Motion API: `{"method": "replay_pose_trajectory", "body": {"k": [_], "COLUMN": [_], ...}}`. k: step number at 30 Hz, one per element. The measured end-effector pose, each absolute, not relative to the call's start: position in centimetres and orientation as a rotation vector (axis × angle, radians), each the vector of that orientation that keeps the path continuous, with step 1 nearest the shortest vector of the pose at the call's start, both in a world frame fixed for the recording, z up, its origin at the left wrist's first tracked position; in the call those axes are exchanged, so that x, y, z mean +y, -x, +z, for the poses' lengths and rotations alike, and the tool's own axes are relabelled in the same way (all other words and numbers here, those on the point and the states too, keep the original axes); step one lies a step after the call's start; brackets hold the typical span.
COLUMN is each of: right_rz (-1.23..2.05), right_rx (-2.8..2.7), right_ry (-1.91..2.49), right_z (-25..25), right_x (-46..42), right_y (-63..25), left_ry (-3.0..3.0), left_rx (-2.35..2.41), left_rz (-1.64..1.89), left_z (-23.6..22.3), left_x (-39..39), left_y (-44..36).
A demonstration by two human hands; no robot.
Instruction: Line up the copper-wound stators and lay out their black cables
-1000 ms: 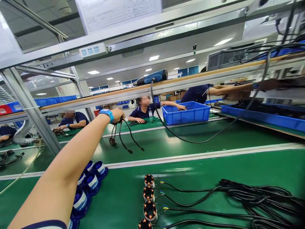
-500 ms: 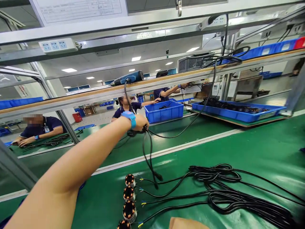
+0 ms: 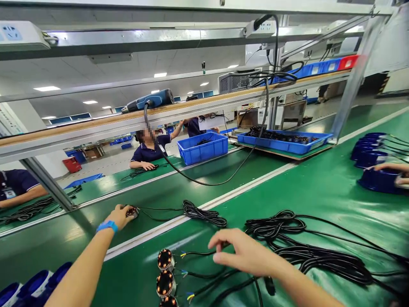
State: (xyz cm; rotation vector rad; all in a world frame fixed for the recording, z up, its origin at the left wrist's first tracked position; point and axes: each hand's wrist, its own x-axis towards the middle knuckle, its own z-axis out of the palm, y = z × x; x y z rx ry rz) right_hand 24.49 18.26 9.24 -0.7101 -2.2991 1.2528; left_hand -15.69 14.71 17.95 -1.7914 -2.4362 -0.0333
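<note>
One motor [image 3: 131, 211] sits under your left hand [image 3: 120, 215], grip clamped on it. Your right hand [image 3: 246, 254] hovers over a cable [image 3: 204, 253], fingers apart. No writing is readable.

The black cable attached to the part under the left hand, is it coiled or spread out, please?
Coiled: the black cable lies bunched in loops on the belt, a thin lead running to the part under the left hand.

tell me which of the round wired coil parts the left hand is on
The lone coil part on the far belt, under the left hand; the others line up near the right hand.
</note>
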Motion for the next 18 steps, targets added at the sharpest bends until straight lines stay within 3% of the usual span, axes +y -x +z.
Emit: {"method": "replay_pose_trajectory", "body": {"k": [3, 6, 12, 18], "right_rz": [0.785, 0.533, 0.477, 0.32], "right_rx": [-2.451, -2.568, -2.631, -2.656], "right_ry": [0.923, 1.12, 1.238, 1.277], "right_z": [8.3, 6.4, 3.9, 3.9], "right_x": [23.1, 26.6, 29.3, 29.5], "right_y": [-21.5, -18.6, -15.7, -16.7], "left_ry": [1.682, 1.545, 1.396, 1.548], "left_rx": [-2.501, -2.568, -2.63, -2.61], "left_rz": [-0.05, -0.092, -0.134, -0.015], "left_z": [14.4, 11.1, 6.6, 5.6], "left_x": [15.3, 16.4, 18.4, 17.2], "left_y": [18.4, 20.9, 24.9, 28.8]}}
